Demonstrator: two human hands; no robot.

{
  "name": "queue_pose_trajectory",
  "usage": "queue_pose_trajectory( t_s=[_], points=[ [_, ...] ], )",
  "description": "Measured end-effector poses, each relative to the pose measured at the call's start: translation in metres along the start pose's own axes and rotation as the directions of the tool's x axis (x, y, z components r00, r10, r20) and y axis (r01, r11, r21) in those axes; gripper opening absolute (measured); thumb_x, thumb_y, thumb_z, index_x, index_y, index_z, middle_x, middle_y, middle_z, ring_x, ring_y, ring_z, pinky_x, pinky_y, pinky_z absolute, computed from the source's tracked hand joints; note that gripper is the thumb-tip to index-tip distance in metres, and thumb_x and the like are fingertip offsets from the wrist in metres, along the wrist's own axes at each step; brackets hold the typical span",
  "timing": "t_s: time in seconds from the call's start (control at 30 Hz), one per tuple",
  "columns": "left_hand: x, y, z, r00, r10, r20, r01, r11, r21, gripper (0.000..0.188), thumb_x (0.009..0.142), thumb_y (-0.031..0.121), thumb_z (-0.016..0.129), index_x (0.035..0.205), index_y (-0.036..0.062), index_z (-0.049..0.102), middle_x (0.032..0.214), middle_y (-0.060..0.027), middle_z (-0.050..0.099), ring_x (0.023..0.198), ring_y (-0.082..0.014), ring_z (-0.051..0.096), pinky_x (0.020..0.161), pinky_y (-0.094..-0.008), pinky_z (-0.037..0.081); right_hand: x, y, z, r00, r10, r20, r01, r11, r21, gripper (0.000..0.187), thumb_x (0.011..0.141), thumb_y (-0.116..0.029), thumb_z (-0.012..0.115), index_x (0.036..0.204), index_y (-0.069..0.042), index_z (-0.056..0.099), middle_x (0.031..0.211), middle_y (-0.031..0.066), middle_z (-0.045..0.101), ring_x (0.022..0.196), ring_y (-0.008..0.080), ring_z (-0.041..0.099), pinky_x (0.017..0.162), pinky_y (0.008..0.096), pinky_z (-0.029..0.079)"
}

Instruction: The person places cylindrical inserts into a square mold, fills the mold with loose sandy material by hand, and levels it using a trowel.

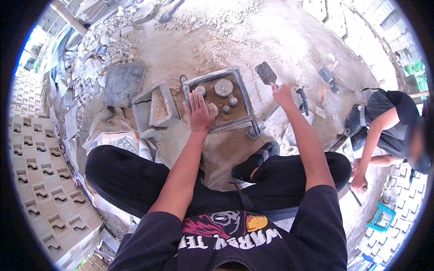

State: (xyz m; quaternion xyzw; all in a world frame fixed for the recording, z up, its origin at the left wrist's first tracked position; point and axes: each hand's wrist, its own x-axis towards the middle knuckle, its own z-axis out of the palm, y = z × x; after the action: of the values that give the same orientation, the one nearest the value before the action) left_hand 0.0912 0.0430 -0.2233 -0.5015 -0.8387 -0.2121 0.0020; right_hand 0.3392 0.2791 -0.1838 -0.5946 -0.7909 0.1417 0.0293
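Note:
A rectangular metal frame [241,92] filled with brown sand lies on the ground in front of me. On the sand sit a large grey round disc [224,88] and several smaller round pieces, one of them a small disc [233,100]. My left hand [201,116] is open, its fingers stretched flat over the left part of the frame, partly covering a round piece. Right of the frame, my right hand [283,95] is closed on a trowel, its dark flat blade [266,73] pointing away from me. My fingers hide its handle.
An open box-shaped frame [165,106] and a dark flat board [124,83] lie left. Rubble [110,45] is heaped at far left. A black-handled tool [302,101] and a dark hammer-like tool [329,79] lie right. Another person [384,122] crouches at right, holding a thin tool.

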Motion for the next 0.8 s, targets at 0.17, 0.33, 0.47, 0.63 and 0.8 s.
queue_pose_trajectory(
  t_s=[0.17,0.33,0.47,0.63,0.8],
  points=[
    [0.024,-0.008,0.008,0.997,0.068,0.039,-0.066,0.996,-0.053,0.069,0.093,0.041,0.043,0.144,-0.0028,0.028,0.153,-0.0191,0.024,0.144,-0.0312,0.018,0.115,-0.0556,0.007,0.009,0.008,0.057,0.996,-0.022,0.086,0.024,1.0,-0.016,0.065,0.094,-0.051,0.043,0.096,0.011,0.063,0.095,0.0353,0.062,0.096,0.0488,0.061,0.087,0.0516,0.048],
    [0.044,-0.013,0.005,0.995,0.031,0.094,-0.028,0.999,-0.033,0.068,0.094,0.041,0.044,0.143,-0.0035,0.03,0.152,-0.0212,0.026,0.143,-0.0321,0.02,0.116,-0.0539,0.008,0.002,-0.012,0.093,0.997,-0.08,0.023,0.075,0.98,0.184,0.068,0.093,-0.06,0.041,0.082,0.003,0.064,0.082,0.0308,0.063,0.085,0.0465,0.062,0.079,0.0487,0.049],
    [0.045,-0.009,0.005,0.996,0.075,0.041,-0.075,0.997,-0.024,0.068,0.093,0.041,0.044,0.143,-0.0037,0.032,0.149,-0.0242,0.03,0.142,-0.0344,0.023,0.116,-0.0527,0.01,0.035,-0.009,0.106,0.997,-0.056,0.057,0.04,0.968,0.249,0.067,0.089,-0.065,0.045,0.079,-0.001,0.063,0.081,0.0255,0.064,0.082,0.0442,0.062,0.075,0.0483,0.048],
    [0.045,-0.012,0.0,0.996,0.063,0.055,-0.061,0.997,-0.037,0.066,0.093,0.039,0.044,0.143,-0.0031,0.032,0.147,-0.0255,0.033,0.14,-0.036,0.025,0.116,-0.0528,0.011,0.083,-0.032,0.116,0.973,-0.229,0.026,0.208,0.921,0.329,0.061,0.09,-0.061,0.049,0.085,-0.002,0.066,0.082,0.0262,0.064,0.083,0.0433,0.062,0.072,0.0456,0.048],
    [0.049,-0.008,0.001,0.997,0.056,0.049,-0.051,0.995,-0.08,0.066,0.092,0.038,0.045,0.143,-0.0019,0.031,0.147,-0.0252,0.033,0.14,-0.0361,0.026,0.116,-0.0534,0.012,0.126,-0.064,0.134,0.929,-0.339,0.147,0.292,0.917,0.272,0.055,0.09,-0.056,0.053,0.097,-0.004,0.068,0.087,0.0259,0.065,0.086,0.0403,0.063,0.075,0.0432,0.048]
  ],
)
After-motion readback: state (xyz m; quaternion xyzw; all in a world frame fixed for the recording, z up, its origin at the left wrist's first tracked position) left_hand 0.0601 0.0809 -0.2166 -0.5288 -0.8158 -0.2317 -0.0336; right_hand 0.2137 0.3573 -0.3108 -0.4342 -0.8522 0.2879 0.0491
